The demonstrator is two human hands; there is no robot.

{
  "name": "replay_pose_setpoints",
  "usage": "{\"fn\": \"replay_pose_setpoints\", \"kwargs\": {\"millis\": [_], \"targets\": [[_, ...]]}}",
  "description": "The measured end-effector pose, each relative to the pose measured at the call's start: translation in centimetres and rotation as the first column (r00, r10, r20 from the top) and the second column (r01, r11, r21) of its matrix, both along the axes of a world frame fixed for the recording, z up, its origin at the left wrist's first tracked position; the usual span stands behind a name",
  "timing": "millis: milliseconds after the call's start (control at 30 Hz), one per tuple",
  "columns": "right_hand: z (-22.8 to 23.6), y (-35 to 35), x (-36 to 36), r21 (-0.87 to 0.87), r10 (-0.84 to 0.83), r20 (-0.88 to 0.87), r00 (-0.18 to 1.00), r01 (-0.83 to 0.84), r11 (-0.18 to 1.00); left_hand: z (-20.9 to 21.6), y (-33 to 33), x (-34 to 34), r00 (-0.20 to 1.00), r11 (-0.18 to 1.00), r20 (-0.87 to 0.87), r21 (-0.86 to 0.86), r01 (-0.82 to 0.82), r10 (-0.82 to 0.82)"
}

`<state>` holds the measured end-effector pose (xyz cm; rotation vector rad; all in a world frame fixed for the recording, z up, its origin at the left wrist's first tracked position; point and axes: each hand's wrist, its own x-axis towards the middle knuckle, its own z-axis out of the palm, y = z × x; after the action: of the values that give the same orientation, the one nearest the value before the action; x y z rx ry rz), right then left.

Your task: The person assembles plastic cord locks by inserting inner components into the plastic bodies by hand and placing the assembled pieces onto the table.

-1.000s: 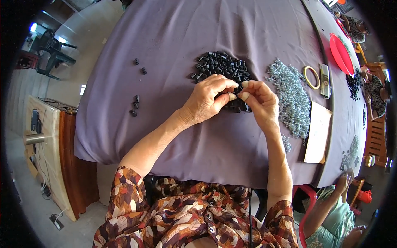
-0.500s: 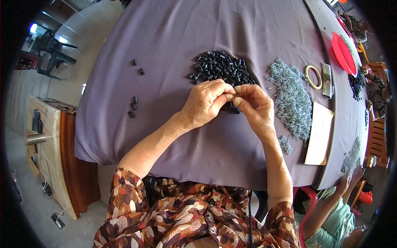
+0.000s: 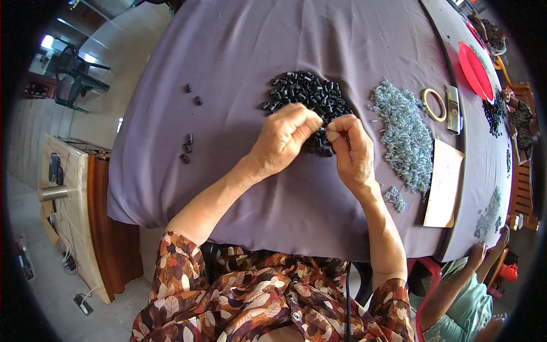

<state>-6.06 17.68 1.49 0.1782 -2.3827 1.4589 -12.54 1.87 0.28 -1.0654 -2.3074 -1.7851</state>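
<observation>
Only five black pieces (image 3: 186,159) lie left of the big pile (image 3: 307,90). Left hand (image 3: 282,138) and right hand (image 3: 354,157) both pinch closed, contents unclear.

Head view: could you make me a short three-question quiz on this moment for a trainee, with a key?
1. True or false: the yellow ring lies to the left of the large silvery pile.

2. Which is nearest the left hand?
A) large silvery pile
B) black pile
C) small silvery heap

3. Fill the gap: the flat tan board lies nearer the person's ____.

Key: 1. False; it lies to the right. 2. B. 3. Right hand.
</observation>
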Motion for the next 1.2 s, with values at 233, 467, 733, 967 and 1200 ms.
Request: {"fn": "replay_pose_setpoints", "kwargs": {"millis": [233,467,733,967,1200], "targets": [[-1.4,2.6,-0.9,-0.079,-0.308,-0.003,0.951,0.307,0.948,-1.0,-0.2,-1.8,0.932,0.964,-0.361,-0.236,-0.121,0.029],[-3.9,4.7,-1.8,-0.074,-0.408,-0.04,0.912,0.404,0.912,-1.0,1.0,0.6,0.898,0.868,-0.348,-0.492,0.07,-0.269],[-4.0,4.3,-1.8,-0.067,-0.383,0.01,0.924,0.383,0.921,-1.2,1.5,1.5,0.851,0.875,-0.407,-0.469,0.117,-0.332],[-4.0,4.4,-1.9,-0.028,-0.38,0.027,0.925,0.381,0.924,-1.9,0.4,-0.6,0.888,0.937,-0.43,-0.35,0.004,-0.165],[-3.8,4.4,-1.9,0.006,-0.386,0.048,0.921,0.386,0.922,-1.8,-0.8,-3.3,0.948,0.984,-0.267,-0.01,-0.18,0.171]]}}
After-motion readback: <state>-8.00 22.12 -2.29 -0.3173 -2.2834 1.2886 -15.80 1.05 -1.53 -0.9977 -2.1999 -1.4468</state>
